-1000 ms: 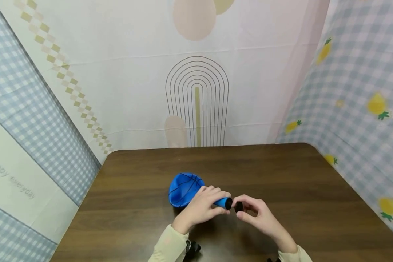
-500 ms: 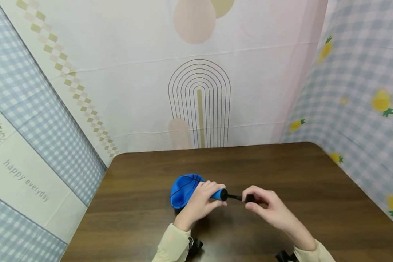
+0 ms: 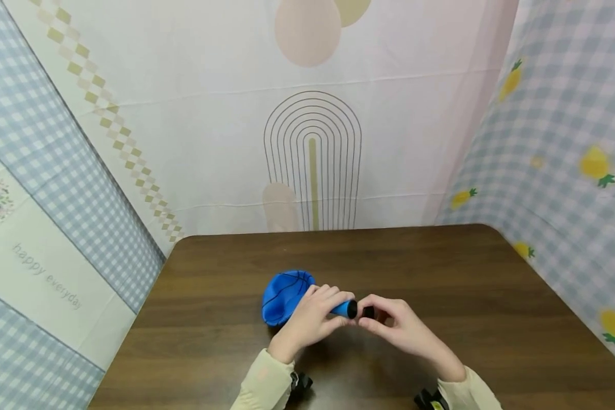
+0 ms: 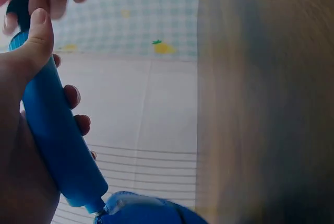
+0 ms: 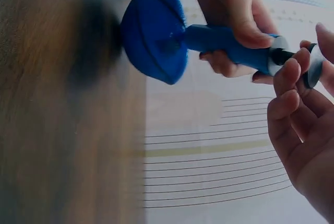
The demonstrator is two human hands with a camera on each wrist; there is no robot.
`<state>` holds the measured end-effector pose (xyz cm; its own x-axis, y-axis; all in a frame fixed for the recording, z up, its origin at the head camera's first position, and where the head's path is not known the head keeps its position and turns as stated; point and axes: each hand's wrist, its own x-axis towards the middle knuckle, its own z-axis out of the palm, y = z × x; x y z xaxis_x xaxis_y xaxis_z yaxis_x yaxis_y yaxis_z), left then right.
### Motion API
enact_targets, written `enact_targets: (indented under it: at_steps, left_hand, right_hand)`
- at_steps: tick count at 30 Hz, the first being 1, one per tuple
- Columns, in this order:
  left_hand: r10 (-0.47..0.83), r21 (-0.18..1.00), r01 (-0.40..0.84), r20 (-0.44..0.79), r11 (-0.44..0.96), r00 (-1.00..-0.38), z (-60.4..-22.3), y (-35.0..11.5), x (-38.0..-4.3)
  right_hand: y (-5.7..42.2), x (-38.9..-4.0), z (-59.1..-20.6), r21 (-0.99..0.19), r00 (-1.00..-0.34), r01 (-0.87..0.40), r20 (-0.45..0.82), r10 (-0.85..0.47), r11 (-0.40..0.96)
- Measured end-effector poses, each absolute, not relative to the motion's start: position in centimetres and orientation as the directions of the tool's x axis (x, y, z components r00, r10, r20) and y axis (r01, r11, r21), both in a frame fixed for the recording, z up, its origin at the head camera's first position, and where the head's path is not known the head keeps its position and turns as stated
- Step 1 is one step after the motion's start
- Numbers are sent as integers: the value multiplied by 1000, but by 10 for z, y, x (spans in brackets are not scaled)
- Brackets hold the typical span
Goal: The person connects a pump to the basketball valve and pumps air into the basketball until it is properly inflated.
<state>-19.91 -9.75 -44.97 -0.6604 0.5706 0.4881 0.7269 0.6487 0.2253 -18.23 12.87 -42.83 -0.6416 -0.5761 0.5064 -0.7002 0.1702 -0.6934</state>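
Note:
A half-collapsed blue basketball (image 3: 282, 302) with black lines is joined to the nozzle end of a blue hand pump (image 5: 209, 38). My left hand (image 3: 310, 319) grips the pump's barrel (image 4: 60, 130), thumb lying along it near the plunger end. With thumb and fingers, my right hand (image 3: 402, 330) holds the black plunger handle (image 5: 313, 66), close to the barrel's end. A short piece of dark rod shows between handle and barrel in the right wrist view. In the left wrist view the ball (image 4: 151, 211) is cut off at the bottom edge.
Ball and pump are over a brown wooden table (image 3: 215, 341) with rounded far corners. A white printed cloth (image 3: 210, 142) hangs behind it, and checked cloths flank both sides. Each wrist wears a black camera mount, such as the left mount (image 3: 301, 384).
Half a second ago my right hand had drawn the plunger out to the right, showing its rod. Now the handle is back near the barrel. My left hand keeps its grip.

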Motion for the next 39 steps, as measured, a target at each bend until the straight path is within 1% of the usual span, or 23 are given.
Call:
enact_targets:
  at_steps: [3,5,8,11,15,16,19,21,27,30,34,39]
  left_hand:
    - [560,232,721,494,652,-665,-447,-104,-202]
    - [541,246,709,499,661,-677,-444,-110,-204]
    - [520,247,691,502,679,-691,-443,-119,-207]
    - [525,204,684,501,700,-688,-445,-121,-207]
    - [559,170,697,481,696,-675,-449,-115,-201]
    - [568,169,704,477,689,-671,-449,-114,-199]
    - [573,189,711,470,677,-671,-450,-112,-196]
    - [569,190,705,466,683,-677,-450,-113,-194]
    - [584,209,708,434,675,-686,-451,-120,-199]
    - [567,244,694,427,677,-704,-450,-123,-202]
    - [547,276,672,413,687,-728,-448,-124,-203]
    - [548,270,673,415,688,-726,-447,-116,-200]
  right_hand:
    - [139,-175,-417,-667,-637,-724,546,-544,178]
    - [147,-171,-408,-665,-645,-725,562,-517,181]
    - [151,-171,-403,-690,-669,-701,546,-504,182]
    - [141,-176,-409,-703,-665,-687,509,-546,181]
    - [116,-181,-427,-686,-617,-711,505,-604,153]
    - [111,-182,-430,-688,-615,-710,501,-609,151]
    - [100,-183,-436,-702,-619,-697,483,-620,148]
    - [97,-183,-436,-714,-635,-679,455,-625,170]
    - [117,-173,-422,-703,-662,-663,393,-638,255]
    - [134,-163,-410,-699,-675,-664,406,-616,267]
    - [150,-155,-399,-690,-666,-686,465,-583,232]
    - [135,-164,-410,-687,-655,-696,486,-578,210]
